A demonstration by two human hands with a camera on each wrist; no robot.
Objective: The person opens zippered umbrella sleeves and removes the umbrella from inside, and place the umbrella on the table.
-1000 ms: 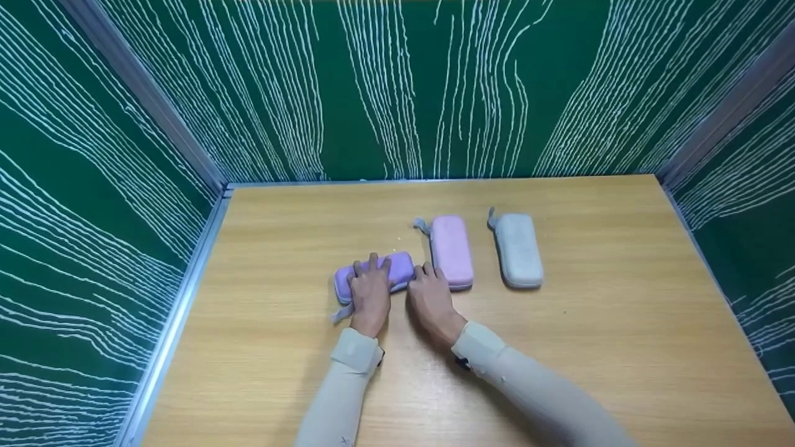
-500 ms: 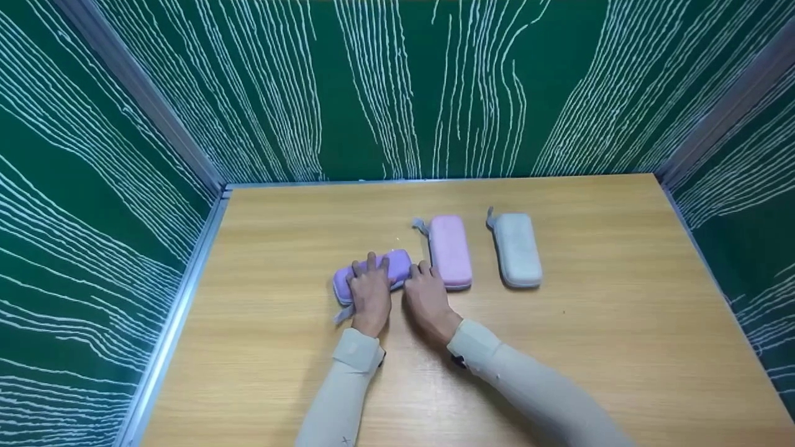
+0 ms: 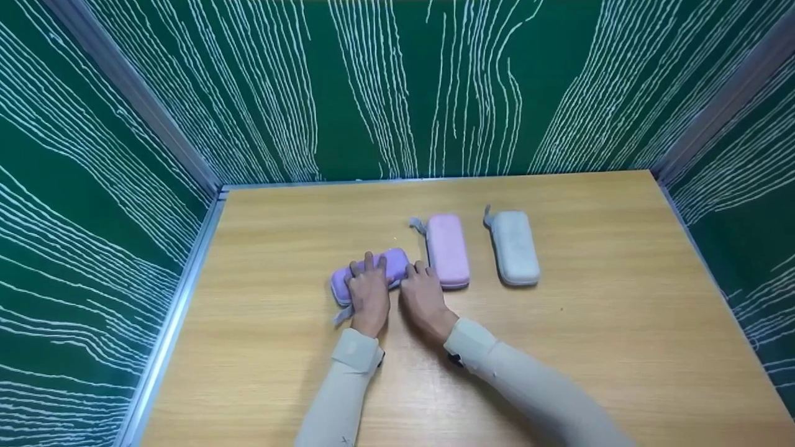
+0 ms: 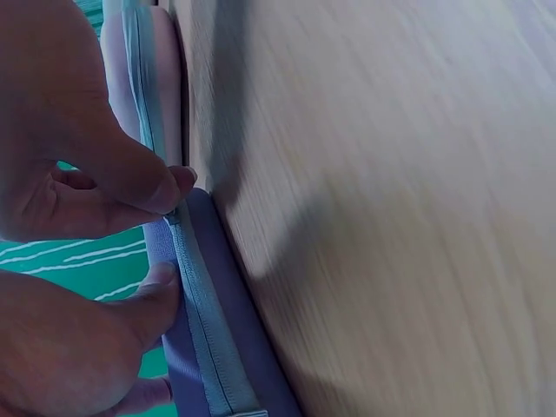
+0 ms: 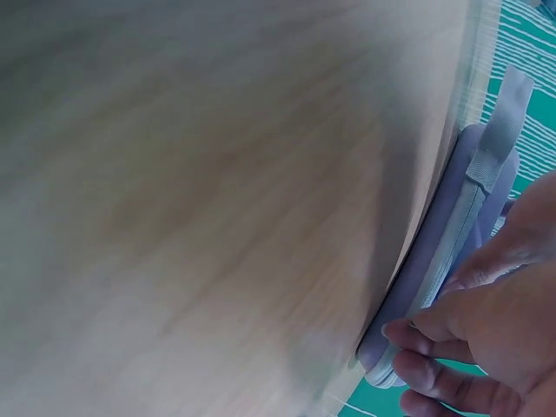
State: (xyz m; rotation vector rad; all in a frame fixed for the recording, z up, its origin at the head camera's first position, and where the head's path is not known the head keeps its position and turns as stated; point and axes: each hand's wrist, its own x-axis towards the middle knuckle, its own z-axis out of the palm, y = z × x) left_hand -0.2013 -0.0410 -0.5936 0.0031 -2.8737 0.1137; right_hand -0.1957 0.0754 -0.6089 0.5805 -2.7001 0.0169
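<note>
A purple zip case (image 3: 395, 263) lies at a slant on the table, with a grey loop strap (image 3: 343, 315) at its near left end. My left hand (image 3: 369, 295) holds it from above, fingers spread over the top and the thumb (image 4: 160, 291) against its zipped side. At the right end, my right hand (image 3: 425, 297) pinches the zipper pull (image 4: 171, 216) between thumb and forefinger. Along the side in the left wrist view, the grey zipper (image 4: 205, 317) appears closed. The pull itself is mostly hidden by the fingertips.
Just right of my right hand stands a pink zip case (image 3: 448, 248), lengthwise on the wooden table (image 3: 596, 347). Farther right is a grey zip case (image 3: 517, 248). Green panels (image 3: 428, 87) with white wavy lines enclose the back and sides.
The whole view shifts slightly. Both hands stay at the purple case, and the right hand keeps its pinch at the right end. The pink and grey cases stay put.
</note>
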